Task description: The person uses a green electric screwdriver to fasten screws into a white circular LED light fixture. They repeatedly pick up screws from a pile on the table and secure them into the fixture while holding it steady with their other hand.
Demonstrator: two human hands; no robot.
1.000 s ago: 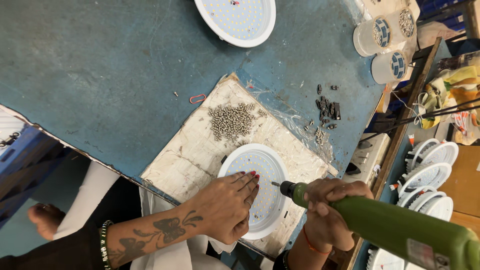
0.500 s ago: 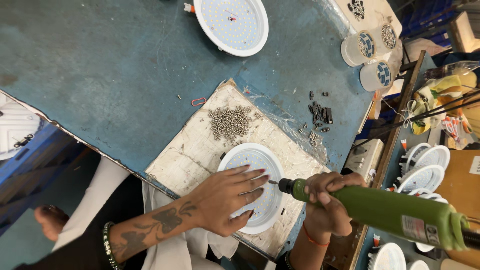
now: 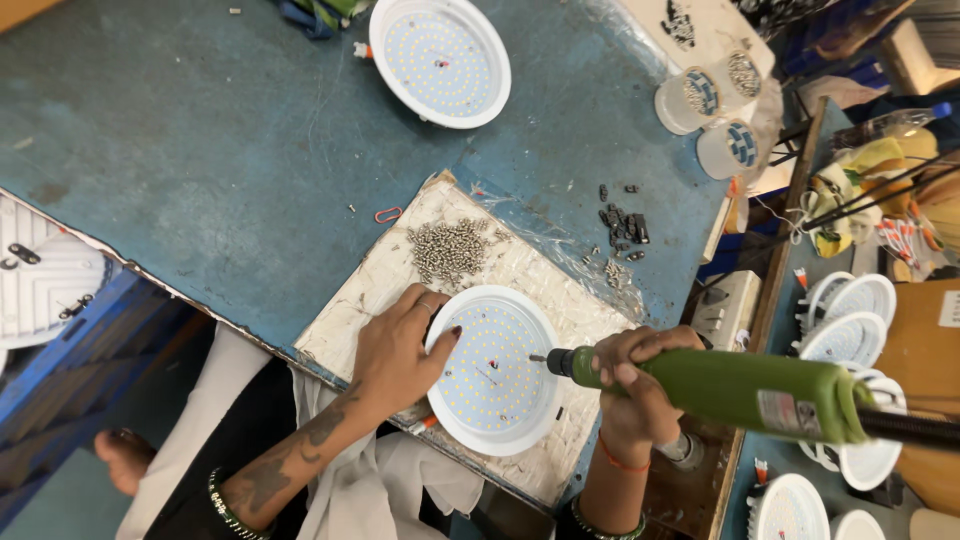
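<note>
Two hands work nearest to us, so we start there. Our left hand [image 3: 400,350] lies flat on the near rim of the round white lamp panel [image 3: 495,368], fingers spread, not closed on anything, pinning it to the worn white board [image 3: 380,290]. Our right hand [image 3: 630,385] has its grip wrapped tight about the green electric screwdriver [image 3: 740,392], the bit pointing in over the panel's right edge.

To do this step well, we judge the bit should sit square in the screw head before the motor turns, the driver held straight along the screw's line, and the left palm kept pressing so the panel cannot spin or skate on the board. Light pressure should serve; a tilted bit could slip and mar the dotted face.

Further out, a heap of small screws [image 3: 448,250] lies on the board just beyond the panel, then dark loose parts [image 3: 622,222] on the blue tabletop [image 3: 200,150], a second lamp panel [image 3: 440,60] well apart, and plastic cups [image 3: 705,115] at the far edge.

Against half a second ago, the left hand has slid from the panel's middle back to its rim, and the driver sits lower and nearer the panel.
</note>
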